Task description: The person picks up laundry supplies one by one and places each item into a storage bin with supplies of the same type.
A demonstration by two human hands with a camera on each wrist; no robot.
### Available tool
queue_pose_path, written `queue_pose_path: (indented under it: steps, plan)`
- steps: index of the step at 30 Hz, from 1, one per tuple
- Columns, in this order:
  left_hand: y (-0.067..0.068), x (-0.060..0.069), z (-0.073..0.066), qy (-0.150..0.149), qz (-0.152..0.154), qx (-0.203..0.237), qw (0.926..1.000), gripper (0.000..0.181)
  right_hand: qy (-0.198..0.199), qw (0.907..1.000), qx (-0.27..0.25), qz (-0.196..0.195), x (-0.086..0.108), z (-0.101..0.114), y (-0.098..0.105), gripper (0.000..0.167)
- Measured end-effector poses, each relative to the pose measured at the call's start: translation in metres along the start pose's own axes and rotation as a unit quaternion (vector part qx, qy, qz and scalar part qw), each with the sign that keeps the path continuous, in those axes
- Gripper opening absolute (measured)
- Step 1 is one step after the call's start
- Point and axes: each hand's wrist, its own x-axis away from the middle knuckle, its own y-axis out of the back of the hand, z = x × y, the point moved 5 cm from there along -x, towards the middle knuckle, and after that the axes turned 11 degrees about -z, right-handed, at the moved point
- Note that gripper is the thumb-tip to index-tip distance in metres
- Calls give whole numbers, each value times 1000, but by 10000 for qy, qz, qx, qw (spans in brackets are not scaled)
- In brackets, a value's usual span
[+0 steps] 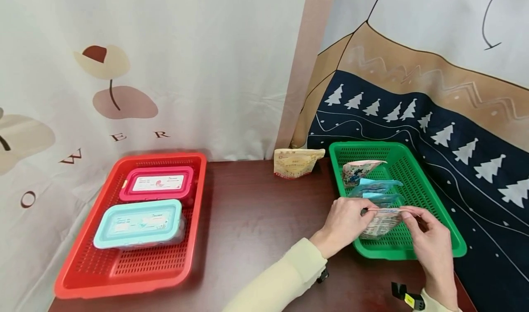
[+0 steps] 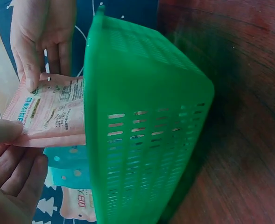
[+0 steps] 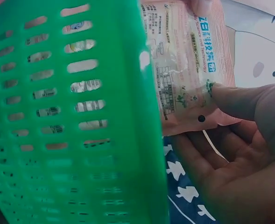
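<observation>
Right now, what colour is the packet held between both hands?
The packet is pale pink with black and blue print; clearest in right wrist view.

Bare at left hand (image 1: 344, 222) and right hand (image 1: 431, 241). Clothed in pale yellow left sleeve (image 1: 281, 280) with broad cuff (image 1: 306, 259); fitted beneath with small black device (image 1: 323, 275). Matched by pale yellow right sleeve (image 1: 435, 305); equipped with black wrist-mounted unit (image 1: 399, 291) bearing yellow label (image 1: 409, 300).

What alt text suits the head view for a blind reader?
A left hand and right hand pinch a printed packet, partly inside a green basket with other packets. At left, a red basket holds a pink-lidded box and blue-lidded box.
</observation>
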Motion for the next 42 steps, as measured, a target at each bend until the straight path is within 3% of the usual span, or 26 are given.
queue_pose_path:
  steps: [11,21,33,42]
  plan:
    - [-8,3,6,111,110,-73,9999,12,251,9982,499,197,0,-7,-4,21]
    - [-15,8,10,185,259,-107,9994,12,371,9972,555,336,2,-14,-5,22]
    - [-19,12,12,435,409,138,9981,14,-36,9996,-127,252,9,-14,-3,34]
    - [-8,20,16,747,588,653,9933,37,-364,9984,-392,-157,13,-7,3,34]
